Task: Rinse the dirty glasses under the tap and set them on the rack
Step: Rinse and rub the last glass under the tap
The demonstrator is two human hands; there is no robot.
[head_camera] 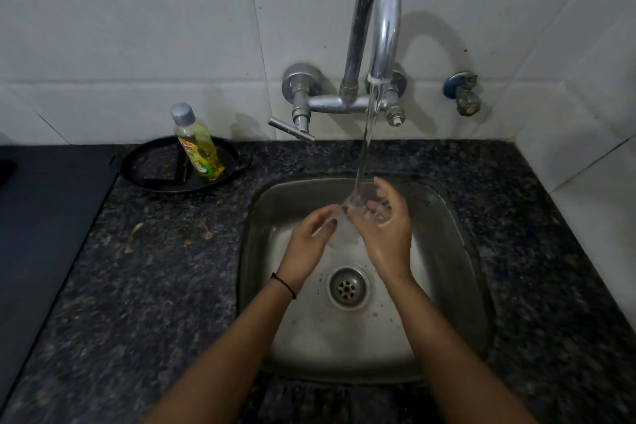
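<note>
A clear glass (347, 222) is held tilted over the steel sink (275, 203), under the stream of water (366, 144) that runs from the chrome tap (377, 17). My left hand (309, 244) grips the glass near its base on the left. My right hand (385, 227) is wrapped around its upper part, with fingers at the rim. The water falls into the mouth of the glass. No rack is in view.
A yellow dish-soap bottle (198, 143) leans in a black pan (137, 165) on the dark granite counter (165, 286) left of the sink. The tap lever (290, 129) sticks out at the left. A drain (347, 287) sits mid-sink. A wall valve (464, 93) is at the right.
</note>
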